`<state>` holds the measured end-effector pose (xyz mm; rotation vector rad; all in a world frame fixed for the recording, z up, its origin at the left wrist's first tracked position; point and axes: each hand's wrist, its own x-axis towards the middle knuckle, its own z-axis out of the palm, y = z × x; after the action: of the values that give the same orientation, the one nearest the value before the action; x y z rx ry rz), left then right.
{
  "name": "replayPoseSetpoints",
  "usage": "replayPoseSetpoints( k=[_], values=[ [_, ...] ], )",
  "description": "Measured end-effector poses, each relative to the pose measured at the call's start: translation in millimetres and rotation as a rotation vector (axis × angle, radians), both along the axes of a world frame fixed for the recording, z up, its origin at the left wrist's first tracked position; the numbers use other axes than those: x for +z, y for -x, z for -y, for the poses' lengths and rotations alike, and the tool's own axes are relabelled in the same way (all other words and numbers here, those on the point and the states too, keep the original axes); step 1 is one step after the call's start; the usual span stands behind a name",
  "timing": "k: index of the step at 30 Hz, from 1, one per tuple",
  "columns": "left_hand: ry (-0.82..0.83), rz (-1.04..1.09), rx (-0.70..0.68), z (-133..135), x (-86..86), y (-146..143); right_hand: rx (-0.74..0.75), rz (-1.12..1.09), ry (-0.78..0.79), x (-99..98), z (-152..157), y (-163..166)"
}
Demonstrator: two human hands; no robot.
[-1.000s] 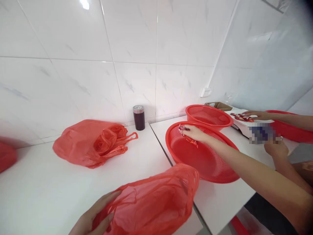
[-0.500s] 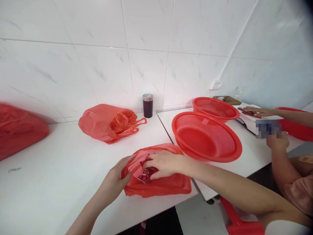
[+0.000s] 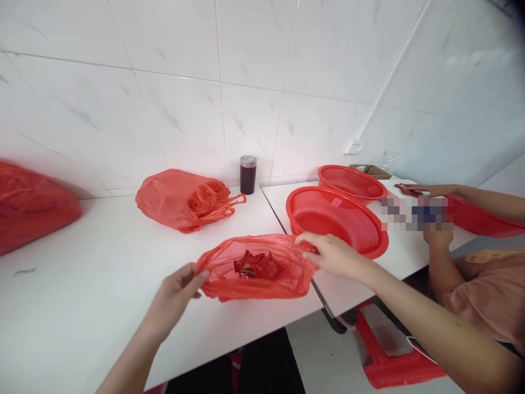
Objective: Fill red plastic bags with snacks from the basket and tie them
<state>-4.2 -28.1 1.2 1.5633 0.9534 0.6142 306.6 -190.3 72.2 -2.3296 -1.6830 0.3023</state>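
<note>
A red plastic bag lies with its mouth open near the table's front edge. Several small shiny dark-red packets are inside it. My left hand pinches the left rim of the bag between thumb and fingers. At the opposite side, my right hand has its fingers closed on the bag's right rim, and the thumb side is partly hidden. Just beyond my right hand stands a red perforated basket.
A tied red bag and a dark tumbler stand by the wall. Another red bag is at far left. A second basket and a co-worker's hands are on the right. A red stool is below.
My right hand has left the packets in the bag and moved right to its rim. The bag's mouth is spread wider, and the packets now lie loose inside.
</note>
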Motion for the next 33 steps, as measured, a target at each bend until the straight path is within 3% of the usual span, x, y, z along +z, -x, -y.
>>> replayPoseSetpoints(
  k=[3,5,9,12,14,19,25,30,33],
  values=[
    [0.035,0.381,0.197,-7,39.2,-4,-0.096,-0.215,-0.386,21.6,-10,-18],
    [-0.019,0.455,0.198,-11,67.0,-8,-0.138,-0.303,-0.529,35.5,-17,-21],
    [-0.199,0.226,0.03,-26,110.5,-9,-0.036,-0.456,-0.438,54.9,-28,-6],
    [-0.401,0.138,0.138,-42,132.6,3,-0.031,-0.489,-0.499,66.1,-32,7],
    [-0.444,0.084,0.15,-50,142.8,14,-0.009,-0.466,-0.494,74.5,-34,12],
    [-0.204,0.2,-0.023,-53,156.0,17,0.05,-0.395,-0.615,101.5,-45,16],
    [0.014,0.459,-0.169,-36,162.5,-21,0.23,-0.416,-0.685,125.7,-78,50],
    [-0.034,0.143,-0.473,-16,156.4,-55,0.469,-0.497,-0.72,125.1,-111,98],
    [-0.022,0.008,-0.484,-14,149.5,-65,0.54,-0.594,-0.736,112.3,-121,107]
  ],
)
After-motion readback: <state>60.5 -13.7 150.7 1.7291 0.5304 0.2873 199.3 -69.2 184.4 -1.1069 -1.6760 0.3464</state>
